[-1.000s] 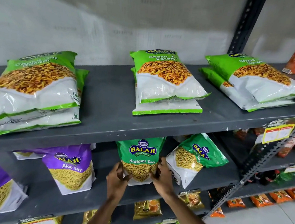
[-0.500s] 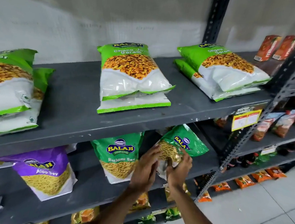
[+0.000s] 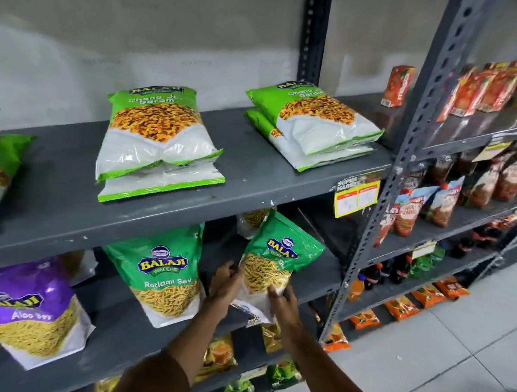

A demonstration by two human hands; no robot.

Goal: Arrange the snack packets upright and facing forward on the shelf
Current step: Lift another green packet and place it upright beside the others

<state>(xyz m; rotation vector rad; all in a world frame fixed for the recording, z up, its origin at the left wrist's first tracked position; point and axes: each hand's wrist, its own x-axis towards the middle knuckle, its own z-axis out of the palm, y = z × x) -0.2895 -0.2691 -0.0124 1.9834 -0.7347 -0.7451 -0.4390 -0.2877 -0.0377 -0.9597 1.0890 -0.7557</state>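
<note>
A green Balaji sev packet (image 3: 277, 257) leans tilted to the right on the middle grey shelf (image 3: 318, 282). My left hand (image 3: 224, 286) grips its left edge and my right hand (image 3: 285, 304) holds its lower right corner. Just to the left stands another green Ratlami Sev packet (image 3: 162, 275), upright and facing forward. A purple Aloo Sev packet (image 3: 28, 316) stands further left on the same shelf. Behind the held packet, another packet (image 3: 253, 219) is partly hidden.
On the upper shelf (image 3: 252, 176) lie flat stacks of light-green Chana Jor Garam packets (image 3: 156, 137), with another stack (image 3: 313, 122) to the right. A slotted grey upright (image 3: 386, 188) with a yellow price tag (image 3: 355, 196) divides off a right-hand rack of red and orange snacks. Small packets fill the lower shelves.
My hands left the upright Ratlami Sev packet and moved right onto the tilted green packet, which they now grip. My view has swung to the right.
</note>
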